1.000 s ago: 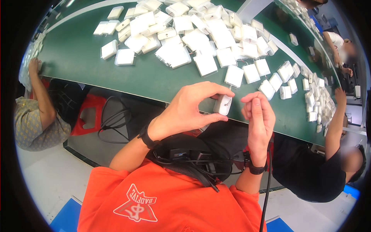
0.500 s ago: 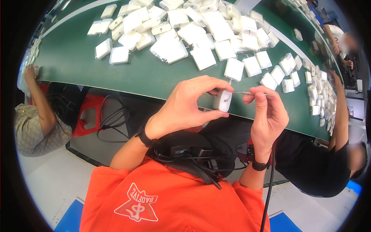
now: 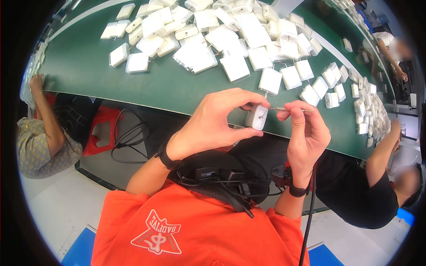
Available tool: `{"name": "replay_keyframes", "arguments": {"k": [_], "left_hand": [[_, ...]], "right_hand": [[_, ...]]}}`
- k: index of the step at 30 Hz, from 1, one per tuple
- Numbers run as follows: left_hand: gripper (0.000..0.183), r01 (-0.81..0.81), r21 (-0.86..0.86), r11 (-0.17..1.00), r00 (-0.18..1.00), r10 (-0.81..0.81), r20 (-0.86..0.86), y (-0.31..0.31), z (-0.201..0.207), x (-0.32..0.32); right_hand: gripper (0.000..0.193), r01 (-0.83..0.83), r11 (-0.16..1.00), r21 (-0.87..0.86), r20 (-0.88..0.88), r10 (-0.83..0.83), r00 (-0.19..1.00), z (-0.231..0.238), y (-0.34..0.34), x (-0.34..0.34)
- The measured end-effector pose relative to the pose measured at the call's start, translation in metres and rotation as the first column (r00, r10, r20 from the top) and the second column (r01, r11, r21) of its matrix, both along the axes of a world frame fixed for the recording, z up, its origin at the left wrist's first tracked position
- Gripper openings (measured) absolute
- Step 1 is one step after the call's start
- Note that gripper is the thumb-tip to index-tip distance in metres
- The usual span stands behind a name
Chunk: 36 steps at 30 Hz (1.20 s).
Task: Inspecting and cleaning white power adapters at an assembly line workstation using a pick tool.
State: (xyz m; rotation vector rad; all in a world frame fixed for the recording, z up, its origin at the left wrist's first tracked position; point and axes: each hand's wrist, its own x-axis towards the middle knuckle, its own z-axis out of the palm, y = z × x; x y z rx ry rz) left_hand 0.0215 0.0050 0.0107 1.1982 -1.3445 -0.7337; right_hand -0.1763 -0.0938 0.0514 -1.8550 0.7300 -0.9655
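Note:
Near the front edge of the green table, my left hand [image 3: 215,117] pinches a small white block-shaped case [image 3: 257,118] between thumb and fingers. Its narrow end face is turned up toward me, and a short dark wire shows on that face. My right hand [image 3: 309,128] is closed on a thin metal pick-like tool [image 3: 284,109], whose exact kind I cannot make out. The tool lies roughly level, its tip pointing left at the upper side of the case. Whether tip and case touch is too small to tell.
A large pile of similar white cases [image 3: 235,66] covers the far middle of the green table [image 3: 88,75]. More lie at the right [image 3: 366,106]. Co-workers sit on both sides, near a red stool [image 3: 100,133]. A black cable [image 3: 309,213] hangs beside my right forearm.
My right hand has shifted slightly left, bringing the tool closer to the case. My left hand stays nearly still. The co-worker at the right has drawn an arm back from the table.

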Motion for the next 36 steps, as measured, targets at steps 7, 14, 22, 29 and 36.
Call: {"name": "replay_keyframes", "arguments": {"k": [7,14,22,29,36], "left_hand": [[0.052,-0.002,0.001,1.0,1.0,0.002,-0.003,-0.001,-0.002,0.0],[0.053,-0.023,0.009,1.0,0.998,0.022,0.063,0.0,0.002,0.0],[0.053,-0.019,0.035,0.999,1.0,0.018,0.015,0.001,0.002,0.0],[0.053,-0.018,0.03,0.999,1.0,0.018,0.017,0.001,0.001,0.001],[0.055,-0.034,0.022,0.999,0.999,0.033,0.023,0.001,0.002,0.001]], "right_hand": [[0.004,-0.081,0.984,-0.16,-0.106,0.064,0.992,0.01,-0.006,0.004],[0.006,-0.193,0.909,-0.37,-0.332,0.064,0.941,0.037,-0.011,0.025],[0.014,-0.049,0.997,0.063,-0.213,0.061,0.975,0.029,-0.016,0.03],[0.015,-0.094,0.971,-0.221,0.018,0.101,0.995,0.009,-0.018,0.002],[0.014,-0.208,0.976,-0.064,-0.246,0.186,0.951,0.007,-0.011,0.003]]}}
